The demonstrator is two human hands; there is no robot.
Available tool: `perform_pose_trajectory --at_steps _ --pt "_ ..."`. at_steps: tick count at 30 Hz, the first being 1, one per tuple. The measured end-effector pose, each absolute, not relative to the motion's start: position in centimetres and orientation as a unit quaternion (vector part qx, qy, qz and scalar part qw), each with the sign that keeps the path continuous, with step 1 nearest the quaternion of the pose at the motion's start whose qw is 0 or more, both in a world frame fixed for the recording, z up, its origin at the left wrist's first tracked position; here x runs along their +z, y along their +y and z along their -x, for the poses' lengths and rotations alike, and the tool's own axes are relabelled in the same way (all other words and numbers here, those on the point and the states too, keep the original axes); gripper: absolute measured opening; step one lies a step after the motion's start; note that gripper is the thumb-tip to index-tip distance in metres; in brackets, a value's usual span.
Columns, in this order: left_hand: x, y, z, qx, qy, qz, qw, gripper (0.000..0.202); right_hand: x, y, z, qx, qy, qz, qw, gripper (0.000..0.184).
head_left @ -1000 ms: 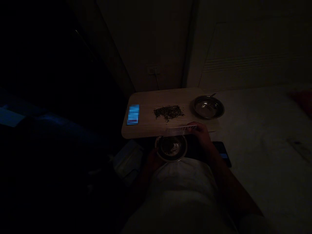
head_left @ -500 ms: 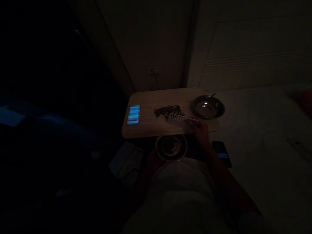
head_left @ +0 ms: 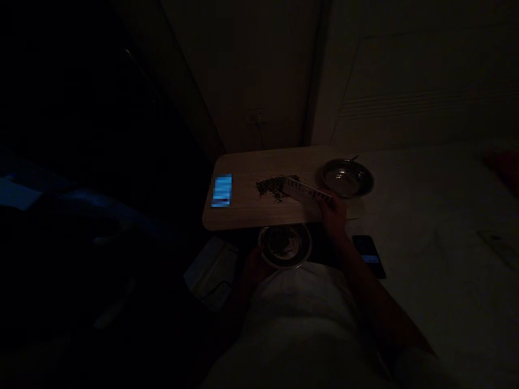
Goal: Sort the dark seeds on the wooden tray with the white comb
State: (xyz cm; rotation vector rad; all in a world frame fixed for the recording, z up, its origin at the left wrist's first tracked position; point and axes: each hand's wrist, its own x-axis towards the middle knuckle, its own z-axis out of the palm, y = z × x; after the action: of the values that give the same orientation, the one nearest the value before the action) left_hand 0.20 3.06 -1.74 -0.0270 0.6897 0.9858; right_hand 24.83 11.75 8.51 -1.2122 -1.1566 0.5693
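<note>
some right fingers pinch a slotted strip; left fingers clasp a metal bowl

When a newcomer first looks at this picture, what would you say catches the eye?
Most likely the glowing blue rectangle at the left end of the wooden board, the brightest thing in a dark scene. Next, perhaps, the dark scattered bits mid-board, with a pale slotted strip in the right hand at their right side.

Looks like a dark home bedroom: small wooden table, wall outlet with cord, pale bed-like surface alongside.
</note>
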Motion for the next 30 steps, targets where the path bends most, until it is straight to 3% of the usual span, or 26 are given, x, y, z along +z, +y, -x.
perform_pose_trajectory --at_steps 11,30 --pt "-1.1 3.2 -0.5 0.472 0.389 0.024 0.791 0.036 9.1 13.5 -25.0 0.189 -0.523 0.53 0.641 0.024" --pt "-0.8 3.1 -0.5 0.468 0.353 0.026 0.809 0.031 8.9 13.1 -25.2 0.228 -0.536 0.53 0.616 0.023"
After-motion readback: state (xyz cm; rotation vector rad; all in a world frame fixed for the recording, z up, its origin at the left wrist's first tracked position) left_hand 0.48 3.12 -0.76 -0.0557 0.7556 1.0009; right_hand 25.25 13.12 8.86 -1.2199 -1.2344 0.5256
